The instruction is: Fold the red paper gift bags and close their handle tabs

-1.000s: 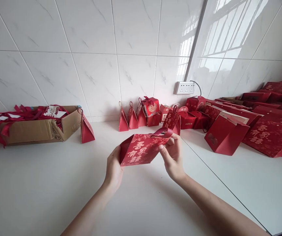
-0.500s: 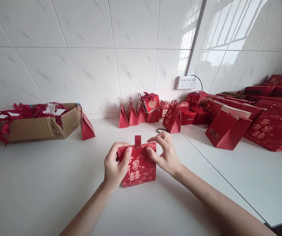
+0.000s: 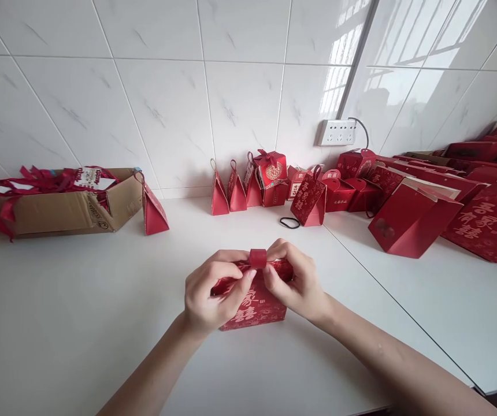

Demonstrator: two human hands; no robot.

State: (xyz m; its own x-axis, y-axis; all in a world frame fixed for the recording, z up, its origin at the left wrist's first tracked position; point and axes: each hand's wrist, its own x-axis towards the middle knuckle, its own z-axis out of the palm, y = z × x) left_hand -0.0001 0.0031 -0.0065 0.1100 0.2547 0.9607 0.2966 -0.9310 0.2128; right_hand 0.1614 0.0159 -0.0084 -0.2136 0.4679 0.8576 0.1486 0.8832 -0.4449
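A small red paper gift box (image 3: 257, 309) with gold characters stands on the white table (image 3: 79, 323) in front of me. Both hands pinch its top edge together. My left hand (image 3: 209, 292) grips the left side of the top, fingers curled. My right hand (image 3: 294, 277) grips the right side, thumb and fingers closed on the paper. A short red ribbon loop (image 3: 258, 257) sticks up between my fingertips.
A cardboard box (image 3: 58, 211) full of red ribbons lies at the back left, a red pyramid box (image 3: 153, 211) beside it. Several finished red boxes (image 3: 270, 185) line the tiled wall. Larger red bags (image 3: 408, 222) fill the right side. A black hair tie (image 3: 290, 222) lies behind my hands.
The box came down from mid-air onto the table and stands upright. My hands closed in on its top edge, folding it together around the ribbon loop.
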